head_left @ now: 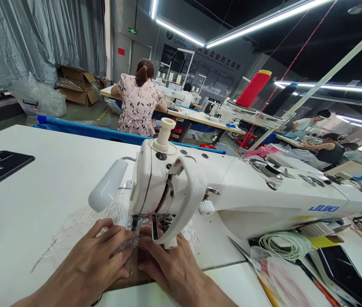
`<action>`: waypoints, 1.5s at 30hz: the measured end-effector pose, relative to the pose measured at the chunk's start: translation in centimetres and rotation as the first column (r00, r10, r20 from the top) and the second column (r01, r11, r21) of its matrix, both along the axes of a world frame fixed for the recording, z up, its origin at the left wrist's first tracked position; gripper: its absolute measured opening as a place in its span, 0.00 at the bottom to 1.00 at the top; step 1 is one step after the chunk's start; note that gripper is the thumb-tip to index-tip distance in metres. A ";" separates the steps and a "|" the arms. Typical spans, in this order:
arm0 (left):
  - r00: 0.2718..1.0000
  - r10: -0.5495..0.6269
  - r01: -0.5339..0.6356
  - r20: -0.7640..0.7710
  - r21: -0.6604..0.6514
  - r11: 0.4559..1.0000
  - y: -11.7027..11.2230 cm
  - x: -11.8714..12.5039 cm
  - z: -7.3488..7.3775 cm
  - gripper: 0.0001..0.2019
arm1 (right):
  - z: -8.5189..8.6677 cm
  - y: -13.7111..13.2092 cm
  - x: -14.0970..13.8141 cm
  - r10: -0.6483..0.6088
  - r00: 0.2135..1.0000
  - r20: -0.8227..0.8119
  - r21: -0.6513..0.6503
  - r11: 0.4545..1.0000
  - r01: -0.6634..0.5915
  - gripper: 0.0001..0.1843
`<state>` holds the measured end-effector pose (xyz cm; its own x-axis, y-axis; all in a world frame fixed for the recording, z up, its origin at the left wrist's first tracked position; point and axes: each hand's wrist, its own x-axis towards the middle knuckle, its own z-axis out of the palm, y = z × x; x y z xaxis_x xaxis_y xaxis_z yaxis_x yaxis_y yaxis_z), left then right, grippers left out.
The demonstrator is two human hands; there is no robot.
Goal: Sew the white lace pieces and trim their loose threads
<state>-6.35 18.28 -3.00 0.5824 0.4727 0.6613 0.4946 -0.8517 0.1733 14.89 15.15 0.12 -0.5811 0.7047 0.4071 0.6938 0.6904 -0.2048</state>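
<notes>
A white sewing machine [181, 183] stands before me, its needle area partly hidden by a curved white guard. White lace fabric [72, 230] lies under the presser foot and spreads left and behind it, with a dark thread tail at its left end. My left hand [104, 251], fingers bent and closed, grips the lace just left of the needle. On the other side, my right hand [174, 256] is closed on the lace edge close to the foot, its fingertips partly behind the guard.
A black phone [1, 168] lies on the white table at left. Scissors [244, 253], a coil of pale green cord [286, 245] and another dark phone [343, 268] are at right. A red thread cone [253, 88] stands behind. A co-worker [140, 100] sits ahead, back turned.
</notes>
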 end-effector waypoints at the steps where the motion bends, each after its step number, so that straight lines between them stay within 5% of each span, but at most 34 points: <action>1: 1.000 -0.003 0.003 0.002 0.011 1.000 0.0 0.0 0.0 0.09 | 0.1 0.0 0.0 -0.001 1.000 -0.005 0.011 1.000 0.002 0.14; 16: 0.999 -0.030 0.032 -0.030 0.076 0.997 0.0 0.1 0.1 0.09 | -1.6 0.4 -0.6 0.033 0.996 -0.089 0.263 0.965 -0.008 0.21; 28: 0.999 0.047 -0.047 0.000 0.066 0.997 -3.0 -2.7 1.9 0.24 | -1.1 0.1 -0.2 0.022 1.000 -0.015 0.184 0.983 -0.019 0.18; 34: 0.999 0.033 -0.032 -0.027 0.045 0.998 -2.5 -1.4 2.7 0.22 | -1.1 0.1 -0.4 0.026 0.999 -0.031 0.210 0.977 -0.019 0.18; 38: 0.992 0.010 0.000 -0.129 0.073 0.997 -0.6 -0.3 0.8 0.11 | -1.4 0.3 -0.5 0.031 0.998 -0.051 0.241 0.970 -0.018 0.20; 42: 0.994 -0.053 0.062 -0.091 0.108 0.992 0.2 -0.3 -1.8 0.10 | -1.5 0.4 -0.6 0.027 0.998 -0.055 0.247 0.969 -0.012 0.22; 45: 0.993 -0.061 0.069 -0.098 0.074 0.995 0.1 -0.7 -2.3 0.10 | -1.4 0.5 -0.5 0.026 0.998 -0.065 0.248 0.969 -0.009 0.23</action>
